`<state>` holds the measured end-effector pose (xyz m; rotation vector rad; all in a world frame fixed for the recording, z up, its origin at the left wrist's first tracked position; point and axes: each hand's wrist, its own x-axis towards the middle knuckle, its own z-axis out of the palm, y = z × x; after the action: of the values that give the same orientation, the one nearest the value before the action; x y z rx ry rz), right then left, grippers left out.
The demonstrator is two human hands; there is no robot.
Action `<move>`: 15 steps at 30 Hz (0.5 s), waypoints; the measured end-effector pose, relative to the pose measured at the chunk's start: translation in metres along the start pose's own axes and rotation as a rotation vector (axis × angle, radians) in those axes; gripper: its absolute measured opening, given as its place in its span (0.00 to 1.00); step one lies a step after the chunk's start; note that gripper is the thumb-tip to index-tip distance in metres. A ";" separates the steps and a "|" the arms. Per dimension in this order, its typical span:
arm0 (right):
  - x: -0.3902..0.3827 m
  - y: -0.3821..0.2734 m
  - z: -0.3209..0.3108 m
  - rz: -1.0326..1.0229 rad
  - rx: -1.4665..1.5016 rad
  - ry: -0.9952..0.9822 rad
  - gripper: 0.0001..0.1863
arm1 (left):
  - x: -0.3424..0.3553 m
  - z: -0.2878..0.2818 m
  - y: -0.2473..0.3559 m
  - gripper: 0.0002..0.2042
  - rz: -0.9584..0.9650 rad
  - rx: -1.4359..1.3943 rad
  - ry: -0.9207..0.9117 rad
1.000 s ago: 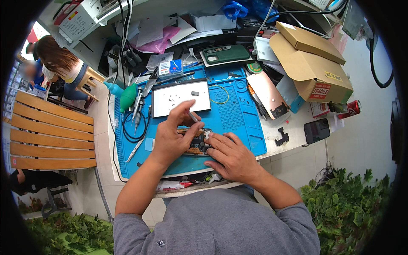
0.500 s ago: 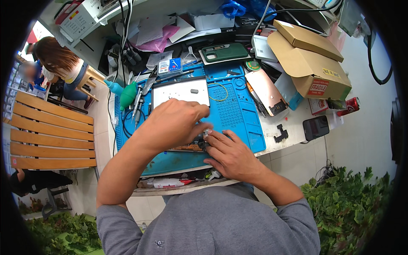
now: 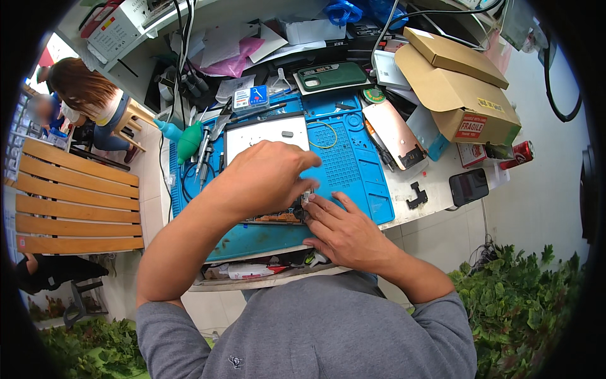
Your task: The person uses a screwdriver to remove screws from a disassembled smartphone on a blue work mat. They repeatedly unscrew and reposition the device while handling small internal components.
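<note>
My left hand reaches across the blue work mat, above an opened electronic device with orange and dark inner parts. Its thumb and forefinger are apart, nothing visible between them; the thumb is slightly blurred and the other fingers are curled out of sight. At the device's right edge, my right hand lies with fingers stretched out. Its fingertips touch the device beside a small silvery part. The left hand and wrist hide much of the device. Behind them lies a white pad with tiny pieces and a grey block.
Left of the pad lie a green air blower and screwdrivers. To the right are a rose-gold phone back, a black bracket, a black camera and cardboard boxes. A green phone case sits behind. Someone sits far left.
My left hand has shifted slightly, its forefinger now reaching a little further right and standing further off the thumb. The right hand stays almost still against the device.
</note>
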<state>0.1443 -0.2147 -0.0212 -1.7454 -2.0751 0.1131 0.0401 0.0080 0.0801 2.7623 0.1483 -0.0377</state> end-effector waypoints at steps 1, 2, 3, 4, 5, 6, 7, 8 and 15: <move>0.000 0.000 0.001 -0.007 -0.003 0.011 0.22 | 0.001 0.000 -0.001 0.12 0.016 -0.002 -0.015; -0.001 0.000 0.001 -0.014 -0.006 0.022 0.21 | 0.004 0.001 -0.004 0.11 0.032 -0.003 -0.030; -0.001 0.000 0.001 -0.021 -0.008 0.034 0.20 | 0.006 0.001 -0.006 0.11 0.046 -0.004 -0.046; -0.001 0.000 0.001 -0.026 -0.013 0.029 0.20 | 0.006 0.000 -0.009 0.11 0.109 -0.013 -0.038; -0.001 0.000 -0.001 -0.031 -0.018 0.024 0.20 | 0.004 -0.001 -0.011 0.11 0.172 -0.023 -0.030; -0.001 0.000 -0.001 -0.035 -0.023 0.019 0.20 | 0.004 -0.001 -0.013 0.11 0.236 -0.032 -0.022; -0.001 0.000 -0.001 -0.034 -0.021 0.017 0.20 | 0.005 -0.001 -0.011 0.11 0.140 0.002 -0.036; -0.001 0.000 -0.001 -0.032 -0.019 0.015 0.20 | 0.007 -0.001 -0.008 0.12 0.043 0.035 -0.050; 0.002 0.002 -0.005 -0.046 0.001 0.010 0.20 | 0.007 -0.001 -0.015 0.11 0.228 -0.090 -0.021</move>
<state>0.1476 -0.2134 -0.0170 -1.6933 -2.1057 0.0920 0.0455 0.0228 0.0753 2.6700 -0.1662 -0.0003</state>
